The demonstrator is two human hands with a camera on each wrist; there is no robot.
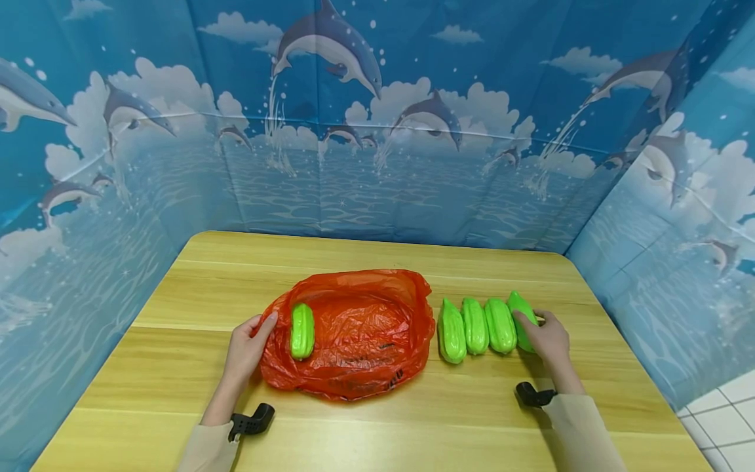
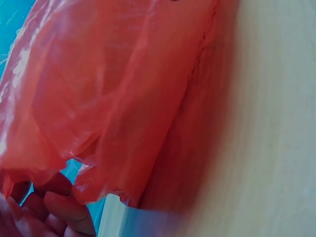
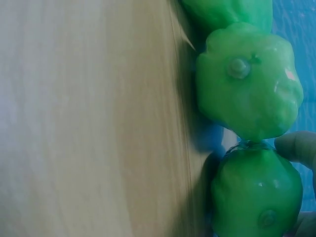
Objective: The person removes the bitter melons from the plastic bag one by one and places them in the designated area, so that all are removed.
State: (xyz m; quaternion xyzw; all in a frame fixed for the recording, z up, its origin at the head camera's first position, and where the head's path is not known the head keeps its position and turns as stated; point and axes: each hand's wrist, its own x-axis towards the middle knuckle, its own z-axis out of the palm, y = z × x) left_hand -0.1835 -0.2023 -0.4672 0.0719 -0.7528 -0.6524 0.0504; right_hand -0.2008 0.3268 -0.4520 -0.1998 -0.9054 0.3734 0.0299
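A red plastic bag point(image 1: 360, 328) lies spread on the table, its mouth gaping toward me. My left hand point(image 1: 244, 347) pinches the bag's left edge; the left wrist view shows curled fingers point(image 2: 69, 210) at the crumpled film. One bright green, ribbed gourd point(image 1: 303, 331) sits at the bag's left side. To the right of the bag, several similar gourds stand side by side in a row. My right hand point(image 1: 548, 337) grips the rightmost gourd point(image 1: 520, 307), with the thumb on its left side. In the right wrist view, that gourd point(image 3: 254, 192) touches its neighbour point(image 3: 247, 84).
The wooden table point(image 1: 377, 436) has a rounded far edge. A blue curtain point(image 1: 377, 190) printed with dolphins hangs behind it and along both sides. Each wrist wears a black camera mount point(image 1: 252, 423). White floor tiles point(image 1: 722, 419) show at the lower right.
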